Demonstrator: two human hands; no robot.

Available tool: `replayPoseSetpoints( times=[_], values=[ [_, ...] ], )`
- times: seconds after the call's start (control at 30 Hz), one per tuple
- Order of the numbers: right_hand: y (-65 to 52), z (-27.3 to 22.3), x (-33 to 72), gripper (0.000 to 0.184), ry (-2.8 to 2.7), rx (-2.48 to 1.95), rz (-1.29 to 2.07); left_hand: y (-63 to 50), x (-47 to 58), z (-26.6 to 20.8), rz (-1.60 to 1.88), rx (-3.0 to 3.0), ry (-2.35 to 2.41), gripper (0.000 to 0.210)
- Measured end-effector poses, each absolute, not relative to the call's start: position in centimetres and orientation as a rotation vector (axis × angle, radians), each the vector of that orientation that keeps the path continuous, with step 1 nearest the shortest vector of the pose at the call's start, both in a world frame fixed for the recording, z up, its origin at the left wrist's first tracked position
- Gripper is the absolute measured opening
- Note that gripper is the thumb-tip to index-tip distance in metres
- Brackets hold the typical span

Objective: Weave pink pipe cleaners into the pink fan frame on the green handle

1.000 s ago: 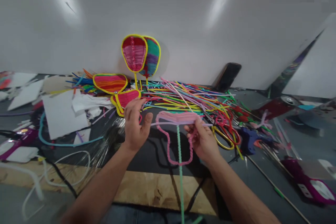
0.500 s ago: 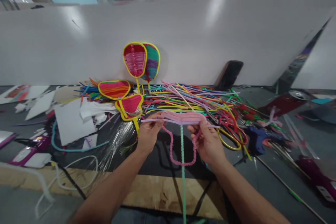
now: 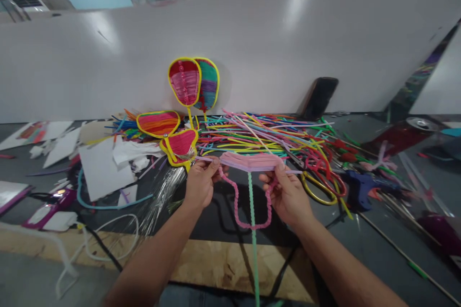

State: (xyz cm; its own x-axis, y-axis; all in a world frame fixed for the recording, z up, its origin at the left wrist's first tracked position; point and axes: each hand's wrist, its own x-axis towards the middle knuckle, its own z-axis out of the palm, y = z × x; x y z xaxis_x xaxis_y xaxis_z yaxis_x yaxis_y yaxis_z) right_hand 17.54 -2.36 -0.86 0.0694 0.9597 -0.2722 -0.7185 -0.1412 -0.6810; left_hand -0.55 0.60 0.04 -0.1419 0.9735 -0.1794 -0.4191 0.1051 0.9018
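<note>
A white panel stood behind the dark table. Over it, between the hands, was a pink pipe-cleaner frame, its top packed with paler rows, a green stem down its middle. The left hand, open and apart a second earlier, now pinched a lilac strip; the right hand, fingers curled, gripped the frame's opposite corner.

A craft workshop; pipe cleaners, paper scraps and a blue glue gun litter the worktable.
</note>
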Motion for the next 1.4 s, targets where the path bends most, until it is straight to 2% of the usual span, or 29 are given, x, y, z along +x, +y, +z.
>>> replayPoseSetpoints(
  times=[0.3,0.5,0.7,0.8,0.87,0.97,1.03,1.13,1.4],
  values=[
    [-2.2,-1.1,17.8,0.032,-0.401,-0.856,1.537,0.8,-0.9,0.2,1.365,0.683,1.096,0.036],
    [-2.1,-1.4,17.6,0.032,-0.439,-0.889,1.569,0.8,-1.3,0.4,1.273,0.544,1.02,0.027],
    [-0.1,-0.1,21.8,0.032,-0.385,-0.923,1.232,1.1,-1.8,1.1,1.227,0.481,1.004,0.023],
    [0.3,0.7,24.1,0.024,-0.513,-0.88,1.087,0.7,-1.4,0.9,1.083,0.541,1.0,0.026],
    [-0.1,0.8,24.3,0.024,-0.704,-0.901,1.241,0.2,-0.8,0.4,0.972,0.614,0.978,0.028],
    [-1.2,0.4,22.6,0.035,-1.077,-1.013,1.629,-0.5,0.2,-0.3,0.851,0.706,0.969,0.029],
    [-1.9,-0.1,21.1,0.036,-1.329,-1.01,1.761,-0.8,0.6,-0.6,0.82,0.744,1.002,0.03],
    [-2.6,-0.6,19.5,0.035,-1.5,-1.027,1.722,-0.9,0.8,-0.7,0.813,0.78,1.046,0.032],
    [-3.0,-0.7,18.6,0.033,-1.477,-0.972,1.699,-0.7,0.5,-0.7,0.824,0.741,1.005,0.034]
  ],
)
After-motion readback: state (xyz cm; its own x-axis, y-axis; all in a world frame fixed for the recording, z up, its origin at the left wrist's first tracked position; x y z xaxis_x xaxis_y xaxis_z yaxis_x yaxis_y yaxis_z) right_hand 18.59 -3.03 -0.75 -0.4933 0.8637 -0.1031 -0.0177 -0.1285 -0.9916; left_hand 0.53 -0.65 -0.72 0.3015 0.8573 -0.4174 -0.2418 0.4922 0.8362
